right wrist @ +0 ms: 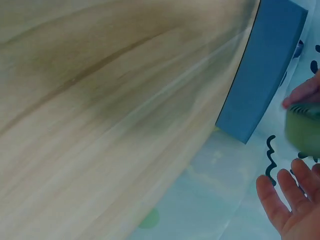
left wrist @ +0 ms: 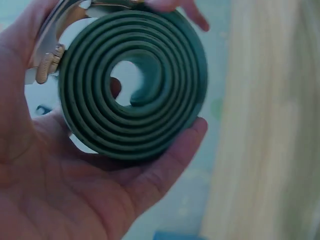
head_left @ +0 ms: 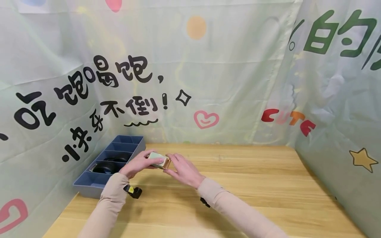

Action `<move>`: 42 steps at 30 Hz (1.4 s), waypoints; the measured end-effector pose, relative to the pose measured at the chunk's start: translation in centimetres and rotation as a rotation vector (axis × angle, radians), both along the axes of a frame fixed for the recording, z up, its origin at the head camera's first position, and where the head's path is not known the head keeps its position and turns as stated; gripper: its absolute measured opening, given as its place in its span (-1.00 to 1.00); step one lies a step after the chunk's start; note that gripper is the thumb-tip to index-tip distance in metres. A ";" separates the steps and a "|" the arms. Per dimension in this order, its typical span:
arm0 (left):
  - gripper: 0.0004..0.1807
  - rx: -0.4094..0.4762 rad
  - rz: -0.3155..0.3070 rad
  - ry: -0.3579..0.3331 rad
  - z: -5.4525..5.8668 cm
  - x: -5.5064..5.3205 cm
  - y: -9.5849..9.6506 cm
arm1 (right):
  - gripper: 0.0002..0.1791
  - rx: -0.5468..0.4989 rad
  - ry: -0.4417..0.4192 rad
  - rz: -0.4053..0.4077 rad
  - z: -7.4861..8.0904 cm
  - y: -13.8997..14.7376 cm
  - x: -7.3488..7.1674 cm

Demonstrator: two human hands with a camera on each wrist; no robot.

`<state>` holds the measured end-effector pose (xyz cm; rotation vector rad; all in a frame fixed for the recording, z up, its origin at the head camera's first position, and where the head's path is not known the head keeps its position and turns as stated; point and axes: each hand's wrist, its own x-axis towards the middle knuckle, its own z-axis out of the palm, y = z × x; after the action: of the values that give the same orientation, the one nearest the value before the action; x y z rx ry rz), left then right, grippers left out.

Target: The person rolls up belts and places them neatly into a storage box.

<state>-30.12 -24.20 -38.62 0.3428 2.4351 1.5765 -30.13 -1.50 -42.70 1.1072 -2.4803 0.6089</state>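
Observation:
A green belt rolled into a tight coil [left wrist: 185,75], with a gold-coloured metal buckle [head_left: 166,163], is held up over the table. My left hand [head_left: 140,164] grips the coil, thumb on its pale outer face and fingers round the other side. The left wrist view shows the coil's edge layers and the buckle's metal beside the palm. At the buckle end is my right hand [head_left: 185,170], its fingers spread and loosely extended. In the right wrist view these fingers [right wrist: 272,200] appear just apart from the coil; whether the thumb touches is hidden.
A blue-grey compartment tray [head_left: 89,191] stands at the table's left, with black coiled belts [head_left: 104,167] in its middle compartments. The wooden table [head_left: 253,185] reaches to printed cloth walls [head_left: 238,82] at the back and sides.

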 end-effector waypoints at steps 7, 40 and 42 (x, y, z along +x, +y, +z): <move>-0.51 -0.075 0.075 0.017 1.3 1.3 -3.5 | -0.51 0.095 0.024 -0.051 -0.4 -0.4 -0.5; -0.47 -0.491 0.256 0.024 3.0 6.8 -17.7 | -0.74 0.324 0.284 0.205 -0.3 -10.4 3.2; -0.41 -0.533 0.256 0.008 2.6 7.1 -18.1 | -0.60 0.361 0.296 0.214 -0.4 -11.5 3.6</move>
<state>-22.99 -42.33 -36.05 -0.0593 2.8632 0.9318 -26.52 -12.95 -43.10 1.4886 -2.2799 0.0372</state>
